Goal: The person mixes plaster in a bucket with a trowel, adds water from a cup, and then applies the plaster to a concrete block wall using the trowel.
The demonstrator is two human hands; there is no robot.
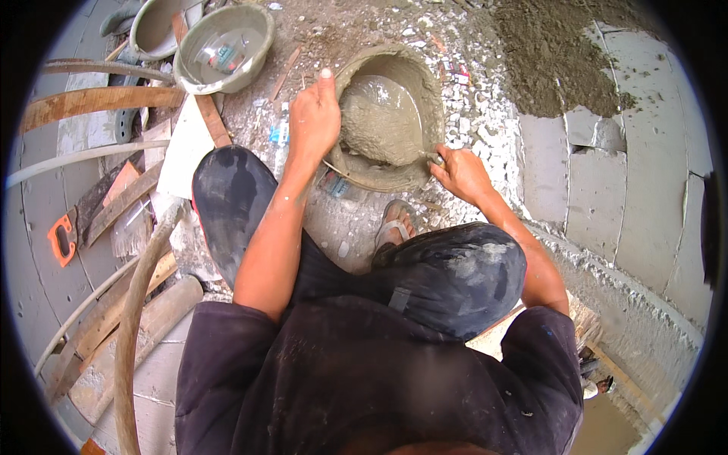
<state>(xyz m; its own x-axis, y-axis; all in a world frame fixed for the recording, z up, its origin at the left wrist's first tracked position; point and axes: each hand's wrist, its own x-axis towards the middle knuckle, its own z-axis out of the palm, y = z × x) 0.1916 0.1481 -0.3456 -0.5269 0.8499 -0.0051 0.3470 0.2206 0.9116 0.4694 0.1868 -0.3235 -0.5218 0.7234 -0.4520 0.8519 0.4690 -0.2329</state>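
A round bucket [438, 95] caked with grey mortar stands on the ground in front of me. Wet mortar [375, 129] lies heaped inside, with thin watery slurry beside it. My left hand [315, 114] is closed on the bucket's left rim, thumb pointing up. At the near right rim, my right hand [461, 174] is closed around the short handle of a trowel [434, 158]. The trowel's blade cannot be made out, hidden by the mortar.
Two basins, one holding water [227, 57], stand at the far left. Wood strips [106, 106], an orange-handled saw [62, 239] and a long pole [136, 326] lie left. White rubble [478, 121] borders the bucket; a soil heap [561, 53] covers grey blocks [595, 182] at right.
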